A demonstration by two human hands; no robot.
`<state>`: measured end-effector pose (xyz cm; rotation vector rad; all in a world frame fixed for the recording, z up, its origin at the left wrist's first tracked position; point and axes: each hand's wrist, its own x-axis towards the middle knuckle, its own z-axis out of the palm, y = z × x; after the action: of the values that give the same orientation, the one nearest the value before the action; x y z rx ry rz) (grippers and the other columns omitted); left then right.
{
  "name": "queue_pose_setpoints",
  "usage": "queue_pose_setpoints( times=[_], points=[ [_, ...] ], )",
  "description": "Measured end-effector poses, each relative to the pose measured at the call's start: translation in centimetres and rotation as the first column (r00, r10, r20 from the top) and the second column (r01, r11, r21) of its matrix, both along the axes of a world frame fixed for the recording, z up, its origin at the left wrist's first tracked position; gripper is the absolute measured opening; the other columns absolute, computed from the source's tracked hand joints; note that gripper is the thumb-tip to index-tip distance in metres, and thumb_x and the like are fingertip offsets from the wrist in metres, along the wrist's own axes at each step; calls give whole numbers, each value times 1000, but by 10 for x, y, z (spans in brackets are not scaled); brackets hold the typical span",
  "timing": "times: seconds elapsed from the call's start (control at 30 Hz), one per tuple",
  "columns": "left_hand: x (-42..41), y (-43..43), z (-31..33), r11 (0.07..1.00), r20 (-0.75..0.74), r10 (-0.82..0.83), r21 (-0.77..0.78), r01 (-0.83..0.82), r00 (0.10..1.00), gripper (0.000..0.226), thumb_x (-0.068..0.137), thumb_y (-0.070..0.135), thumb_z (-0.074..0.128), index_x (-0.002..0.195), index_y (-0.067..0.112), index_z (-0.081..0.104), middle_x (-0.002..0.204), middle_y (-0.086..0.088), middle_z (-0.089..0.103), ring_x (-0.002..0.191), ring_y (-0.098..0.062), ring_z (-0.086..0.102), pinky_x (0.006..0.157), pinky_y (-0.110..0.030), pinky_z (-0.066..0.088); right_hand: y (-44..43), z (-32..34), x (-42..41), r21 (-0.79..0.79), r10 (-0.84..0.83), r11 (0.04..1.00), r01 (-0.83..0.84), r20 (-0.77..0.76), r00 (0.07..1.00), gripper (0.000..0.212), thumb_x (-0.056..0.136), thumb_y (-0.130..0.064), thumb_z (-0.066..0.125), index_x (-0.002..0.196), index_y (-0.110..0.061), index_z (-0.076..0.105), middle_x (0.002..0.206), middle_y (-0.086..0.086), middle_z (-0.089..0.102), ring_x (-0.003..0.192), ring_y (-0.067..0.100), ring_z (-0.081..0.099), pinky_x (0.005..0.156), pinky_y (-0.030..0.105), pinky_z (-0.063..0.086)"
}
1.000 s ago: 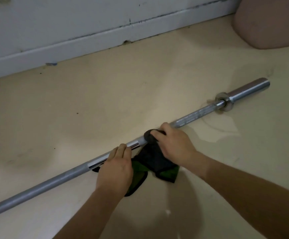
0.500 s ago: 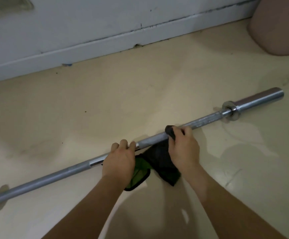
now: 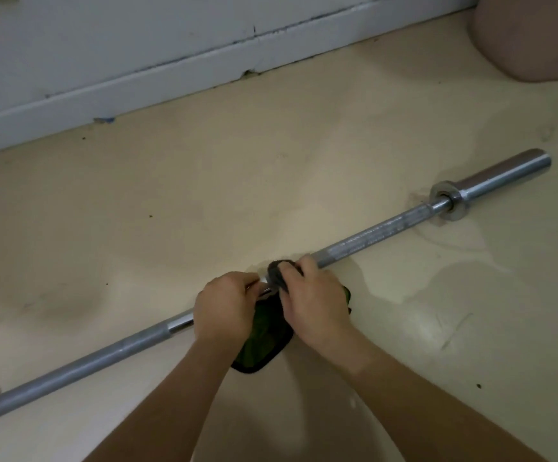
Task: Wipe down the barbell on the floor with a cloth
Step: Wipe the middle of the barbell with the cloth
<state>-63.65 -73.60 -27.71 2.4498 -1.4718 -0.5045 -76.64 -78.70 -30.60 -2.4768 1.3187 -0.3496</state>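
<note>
Head view: a silver barbell [image 3: 371,236] is laid diagonally across a beige floor [image 3: 204,195], its middle gripped by the left hand [image 3: 224,308], with a dark, green-lined cloth [image 3: 264,338], apparently trailing onto the floor, clamped around the shaft just beside by the right hand [image 3: 314,305].

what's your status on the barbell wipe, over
left hand grips barbell. right hand holds green-black cloth wrapped round it. no obstacle seen along it.

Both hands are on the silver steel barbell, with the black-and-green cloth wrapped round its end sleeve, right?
No. Head view shows the black-and-green cloth round the thin shaft of the silver steel barbell, under the right hand, beside the left hand.
</note>
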Motion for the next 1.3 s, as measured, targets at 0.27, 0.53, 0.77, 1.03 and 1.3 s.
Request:
queue_pose_setpoints(
  times=[0.27,0.53,0.77,1.03,1.3],
  points=[
    [-3,7,-19,998,-67,-33,-60,29,997,13,91,22,56,87,28,67,65,3,59,64,-20,53,60,-38,48,11,-1,-2,31,-110,994,109,2,994,28,80,-25,66,106,-15,64,91,9,58,56,29,55,52,34,46],
    [-13,19,-19,995,-91,-90,-45,86,992,9,84,13,61,85,17,69,68,-1,64,76,-27,53,68,-43,48,13,7,-14,76,-225,972,222,31,974,26,77,-23,69,100,-10,67,85,12,58,54,31,56,50,32,43],
    [-11,15,-13,996,-61,-87,-17,86,994,15,90,19,58,98,18,71,71,-5,58,77,-23,51,67,-33,43,-31,11,-60,12,-401,916,401,10,916,22,83,-23,63,102,-13,66,89,17,60,61,38,59,56,36,46],
    [-6,8,-6,997,-61,-75,30,77,995,14,87,24,63,96,19,72,78,-3,64,80,-20,49,64,-30,34,-8,8,-28,-17,-133,991,132,-116,984,21,82,-31,63,98,-19,67,81,7,58,54,29,56,55,29,31],
    [-12,10,-5,995,-48,-73,65,76,996,15,84,18,61,97,18,68,89,-1,56,79,-19,54,67,-28,40,18,12,-5,57,-21,998,24,-66,998,20,80,-30,64,94,-16,67,79,5,57,55,27,55,55,30,39]
  ],
)
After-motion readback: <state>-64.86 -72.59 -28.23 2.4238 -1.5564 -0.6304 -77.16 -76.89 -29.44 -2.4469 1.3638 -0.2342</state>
